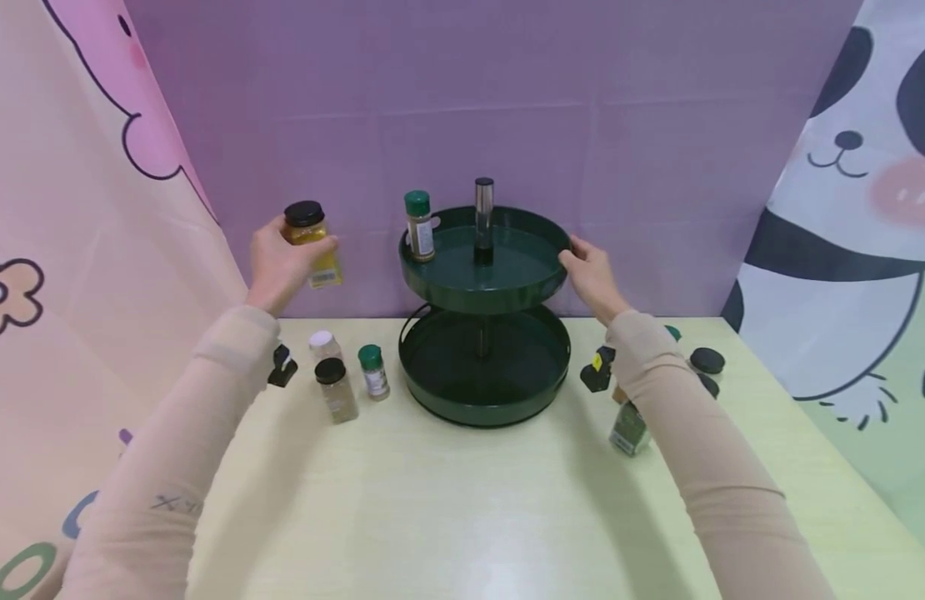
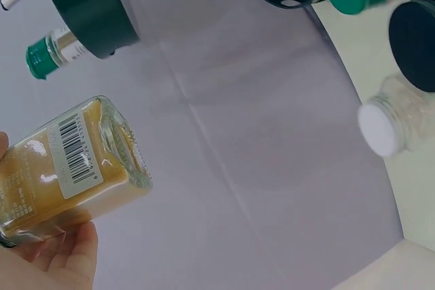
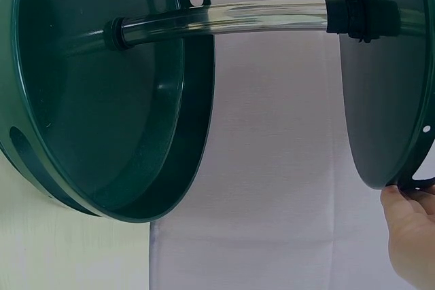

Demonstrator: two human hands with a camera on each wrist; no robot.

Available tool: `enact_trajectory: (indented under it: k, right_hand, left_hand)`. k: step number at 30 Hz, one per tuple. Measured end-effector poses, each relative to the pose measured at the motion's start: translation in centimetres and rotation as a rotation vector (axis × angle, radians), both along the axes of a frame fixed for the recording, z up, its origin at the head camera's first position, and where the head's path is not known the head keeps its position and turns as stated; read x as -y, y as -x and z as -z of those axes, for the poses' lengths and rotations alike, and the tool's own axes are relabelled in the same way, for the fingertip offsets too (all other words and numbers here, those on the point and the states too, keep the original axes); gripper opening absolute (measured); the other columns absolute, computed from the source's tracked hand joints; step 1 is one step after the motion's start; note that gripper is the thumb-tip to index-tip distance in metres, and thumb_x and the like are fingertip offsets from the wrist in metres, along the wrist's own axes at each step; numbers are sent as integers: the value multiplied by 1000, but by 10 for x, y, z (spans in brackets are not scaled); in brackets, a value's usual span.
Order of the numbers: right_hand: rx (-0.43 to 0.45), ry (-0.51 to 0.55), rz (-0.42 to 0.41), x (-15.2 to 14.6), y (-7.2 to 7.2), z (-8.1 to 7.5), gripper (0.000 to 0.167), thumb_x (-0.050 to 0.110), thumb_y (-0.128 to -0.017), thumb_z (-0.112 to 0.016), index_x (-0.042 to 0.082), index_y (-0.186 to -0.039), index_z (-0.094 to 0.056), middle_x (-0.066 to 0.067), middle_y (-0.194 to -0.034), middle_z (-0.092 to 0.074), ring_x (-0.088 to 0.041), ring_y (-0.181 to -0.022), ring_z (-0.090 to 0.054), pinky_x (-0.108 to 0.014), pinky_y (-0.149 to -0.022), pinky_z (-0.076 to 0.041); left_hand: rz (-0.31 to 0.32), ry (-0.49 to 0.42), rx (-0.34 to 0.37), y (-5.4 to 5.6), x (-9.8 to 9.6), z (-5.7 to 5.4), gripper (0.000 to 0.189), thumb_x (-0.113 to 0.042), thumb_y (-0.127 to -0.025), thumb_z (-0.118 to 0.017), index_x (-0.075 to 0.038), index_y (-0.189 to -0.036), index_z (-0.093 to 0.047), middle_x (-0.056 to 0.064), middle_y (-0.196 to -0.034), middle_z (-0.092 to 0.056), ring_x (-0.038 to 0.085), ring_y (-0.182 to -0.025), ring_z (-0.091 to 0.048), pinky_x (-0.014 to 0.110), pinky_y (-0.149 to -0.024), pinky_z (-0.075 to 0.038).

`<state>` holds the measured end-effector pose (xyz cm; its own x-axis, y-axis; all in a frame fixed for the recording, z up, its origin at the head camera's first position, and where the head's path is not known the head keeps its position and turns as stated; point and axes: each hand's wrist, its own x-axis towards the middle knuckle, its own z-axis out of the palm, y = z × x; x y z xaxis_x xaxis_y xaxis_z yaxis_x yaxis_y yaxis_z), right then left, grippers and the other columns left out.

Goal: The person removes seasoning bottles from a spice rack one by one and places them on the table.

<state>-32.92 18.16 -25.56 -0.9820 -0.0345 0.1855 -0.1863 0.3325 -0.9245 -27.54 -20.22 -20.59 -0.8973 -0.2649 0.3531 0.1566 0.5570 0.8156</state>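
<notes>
My left hand (image 1: 277, 265) grips a square glass jar of yellow spice (image 1: 325, 267) with a black lid, held above the table at the left. Its barcode label and glass base face the left wrist view. At the right, my right hand (image 1: 596, 282) pinches the rim of the upper tray (image 1: 477, 298) of a dark green two-tier rack. In the right wrist view that hand (image 3: 416, 236) is beside the handle cutout of the tray. A green-capped spice jar (image 1: 421, 235) stands at the left inside the upper tray. The lower tray (image 1: 485, 414) rests on the table.
Left of the rack stand a black-lidded jar (image 1: 338, 400), a white-lidded jar (image 1: 323, 343) and a green-capped jar (image 1: 375, 379). At the right, several more jars, including one of green herbs (image 1: 629, 429), are partly hidden by my right forearm. A purple backdrop (image 1: 342, 142) hangs behind.
</notes>
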Motion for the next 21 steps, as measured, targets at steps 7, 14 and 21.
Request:
enact_trajectory:
  k: [7,14,21]
  right_hand:
    - [-1,5,1,0,-1,-1,56,20,-95,-38,6,-145,-18,-11,-152,-20,-21,-139,-20,-38,-113,-23]
    - [2,-6,3,0,-2,-1,56,21,-95,-38,7,-146,-18,-10,-152,-20,-21,-139,-19,-38,-113,-22]
    - [-1,-1,3,0,-2,-1,56,19,-95,-38,6,-146,-18,-11,-151,-21,-21,-138,-20,-38,-113,-23]
  left_hand:
    - [-6,20,49,-4,13,5,58,-35,-81,-67,-6,-128,-48,17,-127,-54,30,-115,-51,46,-100,-39]
    - [-6,12,76,-8,26,11,61,-34,-81,-67,-5,-130,-45,17,-129,-51,31,-118,-48,48,-101,-38]
    - [-16,0,110,-11,37,20,65,-30,-80,-69,-4,-133,-42,19,-130,-50,32,-118,-47,48,-102,-37]
